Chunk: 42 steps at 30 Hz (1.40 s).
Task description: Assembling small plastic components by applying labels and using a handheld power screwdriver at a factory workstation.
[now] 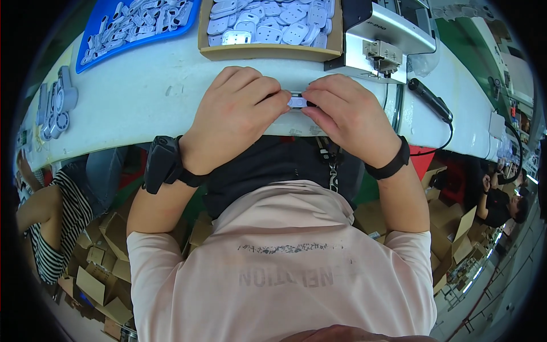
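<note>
Left hand [236,114] and right hand [348,109] held opposite ends of a small pale part [297,102], each grip narrow, over the white bench [145,100]; cardboard box [270,54] sat beyond.

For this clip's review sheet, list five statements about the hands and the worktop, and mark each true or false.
1. The left hand and right hand both have fingers at one small pale part. True.
2. The blue tray is to the right of the cardboard box. False: it is to the left.
3. The black corded tool is held in the right hand. False: it lies on the white table, right of that hand.
4. A silver machine stands to the right of the cardboard box. True.
5. Both wrists are bare. False: each wears a black band.
</note>
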### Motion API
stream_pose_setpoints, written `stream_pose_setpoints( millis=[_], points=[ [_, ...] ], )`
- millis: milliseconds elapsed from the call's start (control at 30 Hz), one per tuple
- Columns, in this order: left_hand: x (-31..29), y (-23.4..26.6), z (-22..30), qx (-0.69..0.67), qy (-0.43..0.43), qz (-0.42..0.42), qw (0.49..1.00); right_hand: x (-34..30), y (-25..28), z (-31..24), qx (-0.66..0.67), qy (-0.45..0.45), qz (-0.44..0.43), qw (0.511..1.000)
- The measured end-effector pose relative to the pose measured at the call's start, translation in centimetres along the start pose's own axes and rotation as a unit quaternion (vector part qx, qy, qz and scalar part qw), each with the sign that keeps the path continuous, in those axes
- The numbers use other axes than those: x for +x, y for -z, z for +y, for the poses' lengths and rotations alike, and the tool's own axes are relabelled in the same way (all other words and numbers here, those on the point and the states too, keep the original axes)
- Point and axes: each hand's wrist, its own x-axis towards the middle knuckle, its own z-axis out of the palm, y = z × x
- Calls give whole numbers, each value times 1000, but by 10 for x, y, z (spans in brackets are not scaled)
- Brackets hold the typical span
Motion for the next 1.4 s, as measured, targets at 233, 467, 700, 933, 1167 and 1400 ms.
stream_pose_setpoints(
  millis=[233,467,700,933,1167,1400],
  points=[
    [1,-5,-2,4,-5,-9,1000,-1,-1,4,5,8,2,1000],
    [-2,-9,-4,-27,7,-20,999,-2,0,3,30,-18,-2,999],
    [0,3,0,-137,145,-55,978,-10,-11,-4,-24,13,38,999],
    [-18,-1,9,-132,107,-131,977,-18,-9,-25,-24,-24,6,999],
    [-17,-6,-2,-162,101,-111,975,-15,-11,-7,34,-56,-28,997],
    [-23,-14,-6,-136,61,-92,985,-16,-15,-10,13,-54,-30,998]
  ],
)
